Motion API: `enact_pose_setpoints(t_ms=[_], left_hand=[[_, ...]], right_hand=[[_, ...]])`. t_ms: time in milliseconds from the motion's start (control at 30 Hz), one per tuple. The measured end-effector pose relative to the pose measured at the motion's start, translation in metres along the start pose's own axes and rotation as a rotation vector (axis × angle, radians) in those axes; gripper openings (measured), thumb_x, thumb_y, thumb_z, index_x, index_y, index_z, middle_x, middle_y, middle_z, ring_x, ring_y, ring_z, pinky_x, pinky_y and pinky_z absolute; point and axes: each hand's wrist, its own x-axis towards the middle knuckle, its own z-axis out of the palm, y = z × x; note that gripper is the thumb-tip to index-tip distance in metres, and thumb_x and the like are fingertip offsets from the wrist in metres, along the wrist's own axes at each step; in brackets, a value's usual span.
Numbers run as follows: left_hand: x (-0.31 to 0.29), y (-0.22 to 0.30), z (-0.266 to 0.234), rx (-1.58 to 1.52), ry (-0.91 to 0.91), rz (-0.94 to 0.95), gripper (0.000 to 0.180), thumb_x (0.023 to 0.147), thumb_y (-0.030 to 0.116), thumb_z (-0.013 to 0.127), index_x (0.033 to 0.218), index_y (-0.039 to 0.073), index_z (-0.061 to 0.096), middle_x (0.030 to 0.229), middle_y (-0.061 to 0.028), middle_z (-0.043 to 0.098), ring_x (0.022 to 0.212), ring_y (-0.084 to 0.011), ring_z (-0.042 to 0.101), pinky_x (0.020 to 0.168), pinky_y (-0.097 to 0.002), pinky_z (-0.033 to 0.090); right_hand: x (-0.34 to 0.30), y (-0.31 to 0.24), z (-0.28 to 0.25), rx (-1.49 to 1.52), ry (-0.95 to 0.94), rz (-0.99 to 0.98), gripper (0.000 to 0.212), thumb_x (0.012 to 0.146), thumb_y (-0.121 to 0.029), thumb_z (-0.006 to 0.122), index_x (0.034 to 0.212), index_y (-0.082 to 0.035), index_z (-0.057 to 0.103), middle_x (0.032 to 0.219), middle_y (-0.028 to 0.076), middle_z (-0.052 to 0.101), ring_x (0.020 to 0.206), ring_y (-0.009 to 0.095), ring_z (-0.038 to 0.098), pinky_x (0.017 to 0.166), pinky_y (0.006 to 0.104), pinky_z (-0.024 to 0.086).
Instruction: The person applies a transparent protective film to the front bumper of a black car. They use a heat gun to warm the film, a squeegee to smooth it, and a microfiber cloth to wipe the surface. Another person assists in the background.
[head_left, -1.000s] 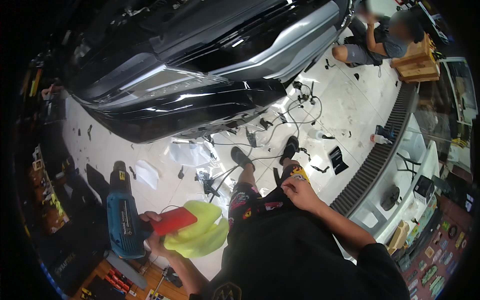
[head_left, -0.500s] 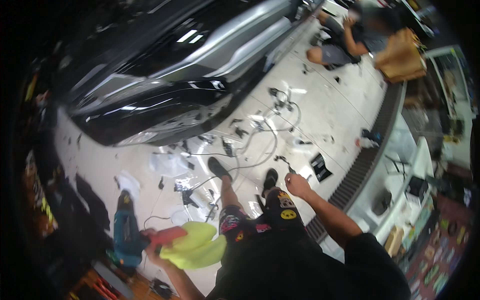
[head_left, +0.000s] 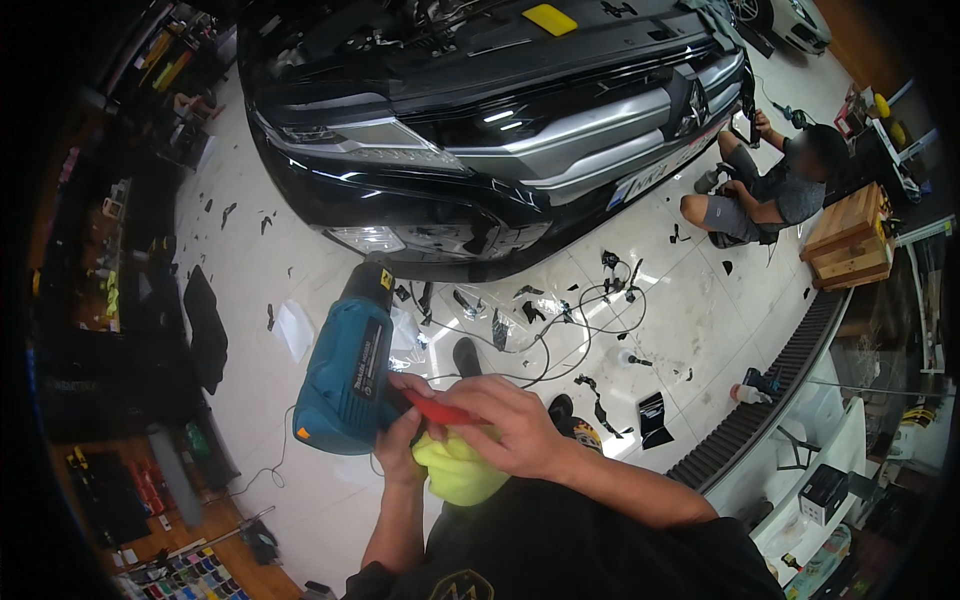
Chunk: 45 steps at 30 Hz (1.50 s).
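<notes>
A teal heat gun [head_left: 345,365] with a black nozzle is held up at the left, its nozzle toward the car. My left hand [head_left: 400,448] is closed round its handle, which is mostly hidden. Against that hand my right hand [head_left: 520,425] closes its fingers on a flat red piece [head_left: 435,408] that looks like a squeegee. Beneath both hands bunches a yellow-green cloth [head_left: 458,475]; which hand grips it I cannot tell. Beyond the nozzle stands the black front bumper [head_left: 400,205] of a car, with headlight and silver grille.
Black scraps [head_left: 535,312] and a looping cable [head_left: 545,365] lie on the pale tiled floor. Another person [head_left: 770,190] crouches by the car's far end, near a wooden crate [head_left: 848,238]. A ribbed dark strip [head_left: 760,375] and a white bench [head_left: 840,480] run along the right.
My right hand has come in from the right to the red piece beside my left hand. The heat gun has risen. My view has turned up toward the car's front.
</notes>
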Motion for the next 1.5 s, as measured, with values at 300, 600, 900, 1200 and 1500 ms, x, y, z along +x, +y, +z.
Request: enact_pose_setpoints(t_ms=[300,600,900,1200,1500], left_hand=[[0.083,0.019,-0.071,0.021,0.104,-0.099,0.045,0.079,0.006,0.061,0.12,-0.004,0.044,0.116,-0.0302,0.057,0.05,-0.0205,0.057,0.045,-0.029,0.05],[0.169,0.051,-0.174,0.13,0.094,-0.177,0.042,0.082,0.005,0.058,0.121,-0.003,0.044,0.107,-0.023,0.054,0.05,-0.0177,0.055,0.044,-0.0285,0.048],[0.183,0.056,-0.131,0.085,0.005,-0.119,0.039,0.096,0.015,0.068,0.125,0.004,0.045,0.106,-0.0171,0.061,0.06,-0.0152,0.058,0.06,-0.0287,0.05],[0.163,0.027,-0.109,0.147,0.141,-0.196,0.05,0.094,0.009,0.066,0.139,0.005,0.045,0.106,-0.0065,0.063,0.088,-0.0153,0.063,0.066,-0.0291,0.053],[0.103,-0.015,-0.082,0.396,0.736,0.033,0.018,0.088,0.004,0.067,0.1,0.004,0.055,0.084,-0.0076,0.056,0.072,-0.0197,0.054,0.055,-0.0335,0.045]], right_hand=[[0.089,0.06,-0.012,0.311,0.311,0.636,0.033,0.103,-0.018,0.063,0.13,0.001,0.061,0.112,0.007,0.071,0.099,0.012,0.067,0.088,0.0306,0.056],[0.181,0.064,-0.03,0.437,0.605,0.639,0.031,0.096,-0.013,0.07,0.123,-0.001,0.059,0.103,0.008,0.07,0.078,0.013,0.07,0.055,0.0242,0.056],[0.194,0.033,0.097,0.62,0.086,0.514,0.027,0.102,-0.017,0.06,0.122,0.0,0.057,0.101,0.012,0.071,0.091,0.02,0.067,0.083,0.0324,0.051],[0.222,0.032,-0.009,0.913,0.02,0.393,0.032,0.097,-0.015,0.07,0.124,-0.001,0.061,0.107,0.004,0.068,0.096,0.01,0.062,0.085,0.0302,0.052],[0.371,0.196,-0.328,-0.483,0.796,0.449,0.038,0.093,-0.021,0.063,0.122,0.002,0.056,0.107,0.031,0.069,0.104,0.049,0.065,0.093,0.0516,0.052]])
